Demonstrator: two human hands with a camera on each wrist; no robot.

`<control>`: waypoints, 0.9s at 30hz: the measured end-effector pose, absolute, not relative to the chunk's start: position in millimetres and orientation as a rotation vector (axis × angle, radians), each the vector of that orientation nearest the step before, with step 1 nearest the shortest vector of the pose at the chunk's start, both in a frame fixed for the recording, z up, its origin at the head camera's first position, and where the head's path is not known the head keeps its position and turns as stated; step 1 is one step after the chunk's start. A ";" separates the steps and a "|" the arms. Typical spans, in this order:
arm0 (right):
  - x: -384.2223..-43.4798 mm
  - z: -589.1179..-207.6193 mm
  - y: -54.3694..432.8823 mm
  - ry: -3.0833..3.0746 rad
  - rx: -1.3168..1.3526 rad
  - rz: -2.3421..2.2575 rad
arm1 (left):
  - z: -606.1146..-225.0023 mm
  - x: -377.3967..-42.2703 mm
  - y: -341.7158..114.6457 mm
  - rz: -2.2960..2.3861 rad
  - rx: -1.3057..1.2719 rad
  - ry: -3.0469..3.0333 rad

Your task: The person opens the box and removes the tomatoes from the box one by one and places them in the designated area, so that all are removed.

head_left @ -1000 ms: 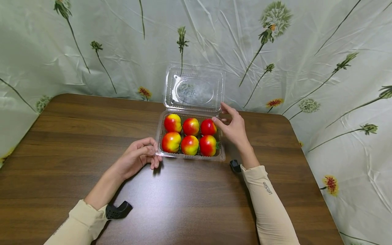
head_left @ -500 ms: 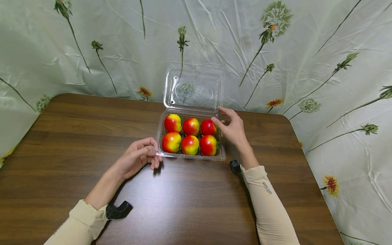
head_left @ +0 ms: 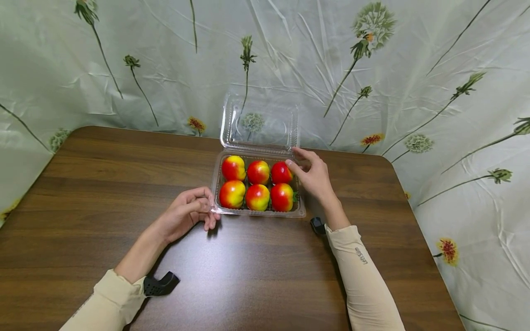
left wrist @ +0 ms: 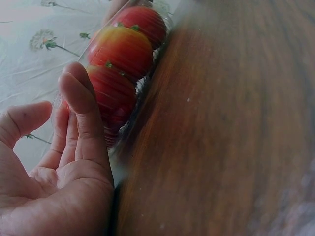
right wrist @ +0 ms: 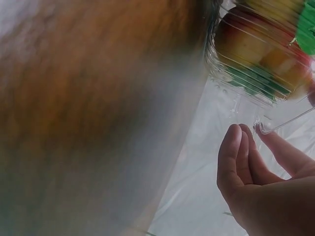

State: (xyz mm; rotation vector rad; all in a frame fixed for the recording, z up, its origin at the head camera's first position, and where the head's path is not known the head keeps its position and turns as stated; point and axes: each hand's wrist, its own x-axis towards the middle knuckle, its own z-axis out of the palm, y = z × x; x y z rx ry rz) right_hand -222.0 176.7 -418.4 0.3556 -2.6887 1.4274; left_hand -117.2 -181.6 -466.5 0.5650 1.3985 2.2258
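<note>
A clear plastic clamshell container [head_left: 258,213] stands on the table near its back edge, its lid [head_left: 260,124] tilted up and back. Several red-and-yellow peaches [head_left: 257,197] lie inside in two rows, some with green leaves showing. At the front left corner my left hand [head_left: 188,209] holds the rim between thumb and fingers, as the left wrist view shows too. My right hand [head_left: 314,174] is at the back right corner, thumb on the rim beside a peach and index finger at the lid's hinge end. In the right wrist view that index fingertip [right wrist: 263,132] touches the lid's edge.
The brown wooden table [head_left: 248,276] has rounded back corners. Behind it and to the right hangs a pale cloth [head_left: 174,69] printed with flowers, close behind the lid. Black wrist mounts [head_left: 161,283] sit at both cream sleeves.
The lid's right side has shifted slightly left and lower. My right index finger has slid a little down and left along its edge. The left hand and peaches have stayed nearly still.
</note>
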 end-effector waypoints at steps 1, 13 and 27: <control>-221.7 -418.6 176.7 -2.691 0.355 1.426 | -466.4 -117.3 -181.6 2.225 0.572 1.397; -216.6 -420.9 176.0 -2.710 0.377 1.404 | -464.6 -117.3 -180.2 2.223 0.547 1.396; -211.5 -421.9 177.1 -2.724 0.397 1.408 | -463.1 -114.9 -178.7 2.223 0.519 1.366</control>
